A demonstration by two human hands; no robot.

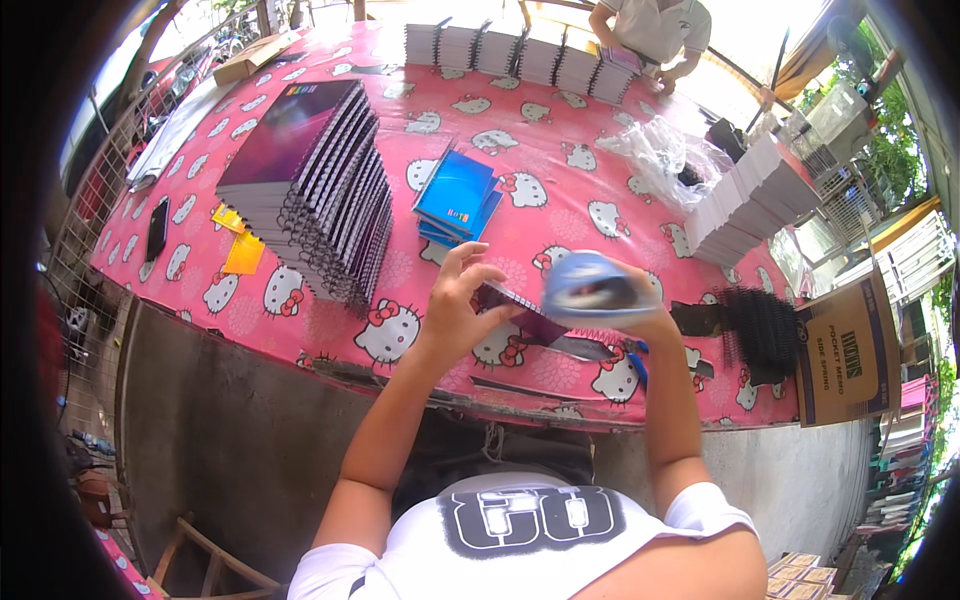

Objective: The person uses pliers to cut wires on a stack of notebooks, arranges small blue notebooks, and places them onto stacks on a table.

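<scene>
I record a dark purple notebook (pixel 540 322) between my hands, over the pink tablecloth (pixel 412 262), its long axis slanting from my left hand (pixel 452 310) down and rightward towards my right hand (pixel 652 318). My left hand is nearer: thumb and fingers stand apart about its upper end, and whether they press on it I cannot tell. My right hand is clamped on a blue item (pixel 592 312), blurred, of undetermined kind, near the notebook's other end. The notebook appears narrow, with pale marks along its upper edge, possibly binding
</scene>
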